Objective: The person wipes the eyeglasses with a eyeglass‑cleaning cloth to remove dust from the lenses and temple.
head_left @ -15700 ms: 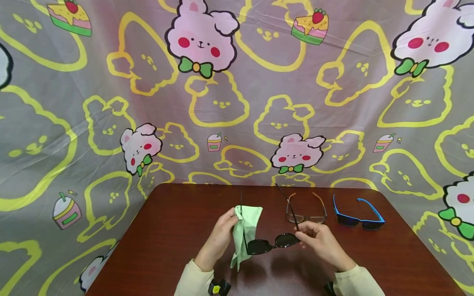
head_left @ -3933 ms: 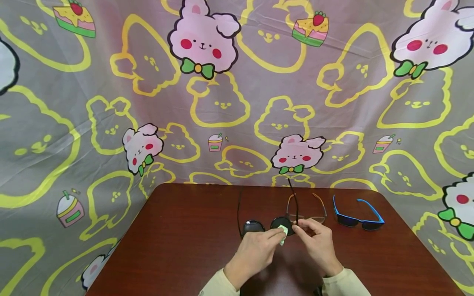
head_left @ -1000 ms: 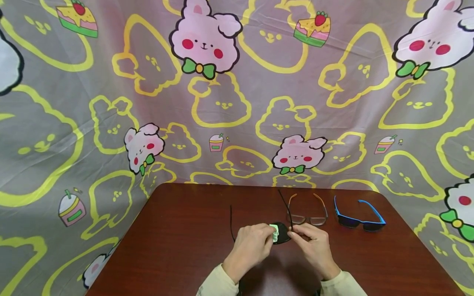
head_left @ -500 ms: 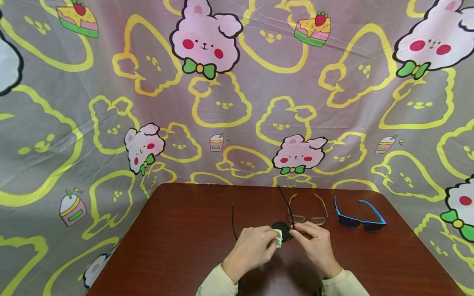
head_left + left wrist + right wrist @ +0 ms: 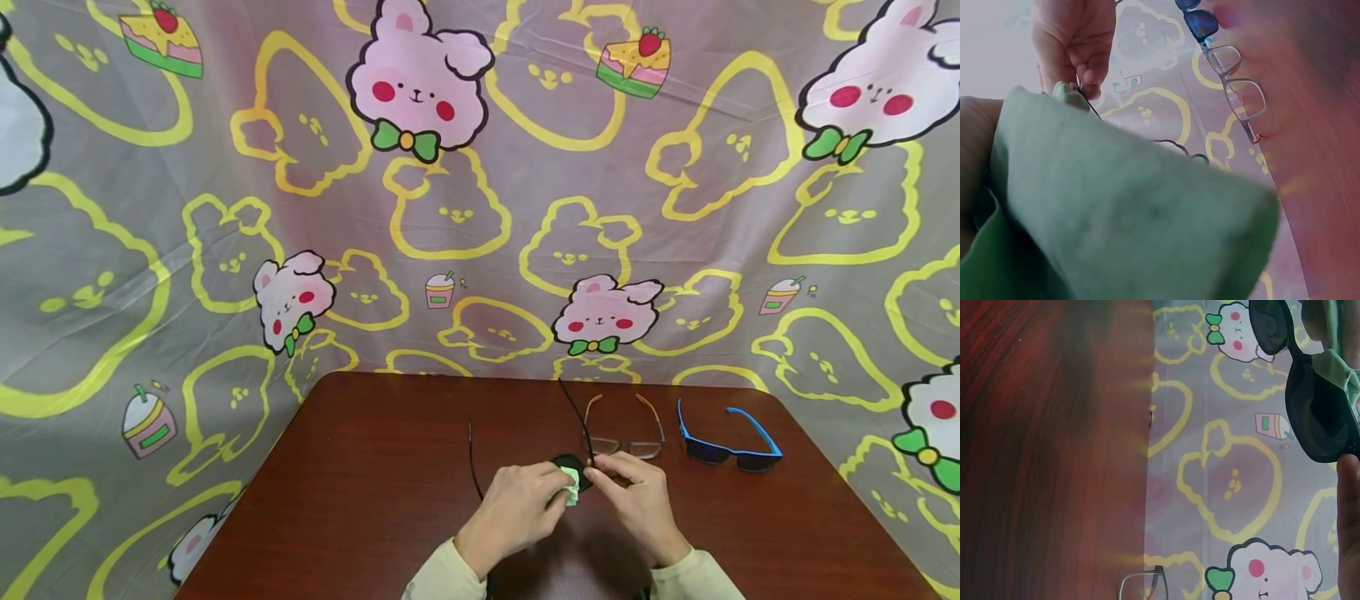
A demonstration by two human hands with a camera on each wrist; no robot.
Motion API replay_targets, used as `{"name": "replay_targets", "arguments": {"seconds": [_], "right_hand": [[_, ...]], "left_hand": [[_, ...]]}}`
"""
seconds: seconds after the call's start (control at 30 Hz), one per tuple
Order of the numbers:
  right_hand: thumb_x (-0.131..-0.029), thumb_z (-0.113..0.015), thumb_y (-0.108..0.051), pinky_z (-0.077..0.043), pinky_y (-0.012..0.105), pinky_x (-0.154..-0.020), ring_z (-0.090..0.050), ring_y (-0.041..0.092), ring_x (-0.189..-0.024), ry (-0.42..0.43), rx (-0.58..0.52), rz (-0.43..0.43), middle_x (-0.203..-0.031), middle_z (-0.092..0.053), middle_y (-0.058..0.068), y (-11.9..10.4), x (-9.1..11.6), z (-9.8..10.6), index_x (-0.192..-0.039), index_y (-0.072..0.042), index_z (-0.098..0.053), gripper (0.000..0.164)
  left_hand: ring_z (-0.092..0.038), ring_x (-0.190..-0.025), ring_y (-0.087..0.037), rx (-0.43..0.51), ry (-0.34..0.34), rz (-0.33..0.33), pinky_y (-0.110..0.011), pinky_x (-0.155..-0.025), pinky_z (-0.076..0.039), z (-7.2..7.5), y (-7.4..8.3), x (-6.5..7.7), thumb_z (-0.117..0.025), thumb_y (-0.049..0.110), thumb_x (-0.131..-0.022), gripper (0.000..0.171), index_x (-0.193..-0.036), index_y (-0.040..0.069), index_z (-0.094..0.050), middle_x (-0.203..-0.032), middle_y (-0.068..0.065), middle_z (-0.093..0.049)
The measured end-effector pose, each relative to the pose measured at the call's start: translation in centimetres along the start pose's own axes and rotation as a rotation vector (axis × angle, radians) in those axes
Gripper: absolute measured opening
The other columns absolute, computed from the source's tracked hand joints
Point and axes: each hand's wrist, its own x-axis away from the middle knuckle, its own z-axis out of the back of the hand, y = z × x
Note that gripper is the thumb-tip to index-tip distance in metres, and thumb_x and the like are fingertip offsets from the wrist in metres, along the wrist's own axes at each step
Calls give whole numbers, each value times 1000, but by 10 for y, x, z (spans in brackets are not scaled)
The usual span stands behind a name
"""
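A pair of black sunglasses [image 5: 570, 461] is held above the table, arms unfolded and pointing away. My right hand [image 5: 637, 500] pinches it at the right hinge. My left hand [image 5: 513, 510] grips a pale green cloth [image 5: 572, 487] bunched against the right lens and hides the left lens in the head view. In the left wrist view the cloth [image 5: 1135, 200] fills the foreground and covers most of the sunglasses, with my right hand [image 5: 1075, 44] beyond it. The right wrist view shows both dark lenses [image 5: 1316, 412], cloth at the right one, beside my right thumb [image 5: 1349, 519].
On the brown table [image 5: 360, 467], clear-lens glasses [image 5: 643, 451] with orange-brown arms stand just behind my right hand. Blue-framed sunglasses [image 5: 708, 451] lie to their right, arms unfolded. A patterned curtain [image 5: 465, 333] rises behind the table and along both sides.
Much earlier the cloth hung loose at the left arm of the sunglasses; later it is bunched on the right lens. Over the last second, my left hand shifts the cloth slightly right and down.
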Motion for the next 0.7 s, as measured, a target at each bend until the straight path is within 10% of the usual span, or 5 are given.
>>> {"name": "replay_targets", "arguments": {"seconds": [0.7], "right_hand": [[-69,-72,19,-48,16,-54,-61,9,-63,6,33,28,-75,-67,14,-33,-13,0,-81,8,-71,16]], "left_hand": [[-61,-80,4,102,-56,-9,-11,-63,-46,6,0,1,-64,24,-90,13,-100,23,-72,-96,15,-67]]}}
